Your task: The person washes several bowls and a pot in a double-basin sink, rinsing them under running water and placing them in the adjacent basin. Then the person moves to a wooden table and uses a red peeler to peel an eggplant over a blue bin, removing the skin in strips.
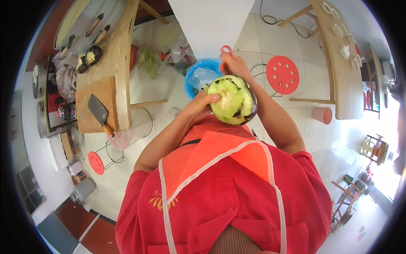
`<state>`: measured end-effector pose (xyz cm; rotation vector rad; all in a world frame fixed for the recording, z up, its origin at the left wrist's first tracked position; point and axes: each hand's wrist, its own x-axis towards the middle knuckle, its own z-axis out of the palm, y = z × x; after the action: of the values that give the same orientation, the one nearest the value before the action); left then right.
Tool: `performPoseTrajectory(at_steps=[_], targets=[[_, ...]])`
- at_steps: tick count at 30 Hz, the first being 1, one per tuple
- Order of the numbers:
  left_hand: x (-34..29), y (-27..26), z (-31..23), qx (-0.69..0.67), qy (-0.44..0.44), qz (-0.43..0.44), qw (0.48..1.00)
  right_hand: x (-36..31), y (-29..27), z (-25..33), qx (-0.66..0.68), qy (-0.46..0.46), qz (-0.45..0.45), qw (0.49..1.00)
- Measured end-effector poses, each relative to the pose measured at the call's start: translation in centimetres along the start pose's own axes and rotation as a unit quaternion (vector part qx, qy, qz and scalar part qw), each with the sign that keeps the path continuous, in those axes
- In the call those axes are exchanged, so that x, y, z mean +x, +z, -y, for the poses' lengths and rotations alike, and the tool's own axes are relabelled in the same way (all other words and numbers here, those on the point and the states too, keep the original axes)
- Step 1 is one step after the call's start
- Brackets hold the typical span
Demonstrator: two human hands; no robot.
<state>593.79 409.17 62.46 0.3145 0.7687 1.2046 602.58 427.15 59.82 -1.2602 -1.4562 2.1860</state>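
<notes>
My left hand (199, 104) grips a large round eggplant (230, 101) from its left side, thumb pressed on the pale cut end. Most of the eggplant's visible face is bare green-white flesh, with dark purple skin left in patches and along its right side. Just beyond it, my right hand (235, 65) is closed around a red peeler (226, 50), whose looped end sticks up above the fingers. The peeler's blade is hidden. Below the eggplant, on the floor, stands a blue bin (191, 86) lined with a clear plastic bag (202, 78).
A cleaver (98, 111) lies on a wooden cutting board (84, 101) on the left table. Plastic bags of greens (148, 63) rest on the floor beside a white pillar (211, 25). A red stool (282, 75) stands right, before another wooden table (349, 97).
</notes>
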Motion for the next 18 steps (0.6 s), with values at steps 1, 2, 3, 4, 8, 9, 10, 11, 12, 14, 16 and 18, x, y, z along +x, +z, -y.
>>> performPoseTrajectory(at_steps=[1, 2, 3, 4, 8, 9, 10, 11, 12, 14, 16, 18], targets=[[0.3, -0.3, 0.0, 0.006, 0.005, -0.017, 1.000, 0.3, -0.8, 0.1, 0.075, 0.017, -0.033, 0.996], [0.6, -0.6, 0.0, 0.005, 0.014, -0.030, 0.999, -0.1, -1.9, -0.2, 0.118, -0.013, -0.007, 0.993], [0.9, -0.9, 0.0, 0.005, 0.032, -0.037, 0.999, -0.7, -2.8, -0.8, 0.162, -0.048, -0.001, 0.986], [1.2, -1.3, 0.0, -0.009, 0.027, -0.050, 0.998, -1.2, -3.9, -1.1, 0.201, -0.069, 0.031, 0.977], [2.0, -2.8, 0.6, -0.100, 0.027, -0.077, 0.992, -3.9, -5.6, -3.6, 0.335, -0.018, 0.153, 0.929], [2.4, -3.1, 0.9, -0.104, 0.019, -0.084, 0.991, -4.9, -5.5, -4.5, 0.358, 0.056, 0.122, 0.924], [2.7, -3.5, 1.0, -0.109, 0.017, -0.084, 0.990, -4.8, -5.0, -5.0, 0.392, 0.134, 0.103, 0.904], [3.2, -4.0, 1.1, -0.114, 0.017, -0.082, 0.990, -5.0, -4.6, -5.6, 0.404, 0.128, 0.087, 0.901], [3.6, -4.4, 1.1, -0.106, 0.001, -0.124, 0.987, -4.9, -4.1, -6.1, 0.437, 0.129, 0.079, 0.887], [4.3, -5.3, 1.5, -0.051, -0.002, -0.177, 0.983, -4.2, -3.4, -7.1, 0.459, 0.135, 0.058, 0.876], [5.0, -6.5, 1.7, -0.011, -0.004, -0.222, 0.975, -3.2, -3.0, -8.0, 0.442, 0.091, 0.123, 0.884], [5.5, -8.0, 2.2, 0.005, 0.003, -0.247, 0.969, -2.1, -3.0, -9.2, 0.437, 0.073, 0.131, 0.887]])
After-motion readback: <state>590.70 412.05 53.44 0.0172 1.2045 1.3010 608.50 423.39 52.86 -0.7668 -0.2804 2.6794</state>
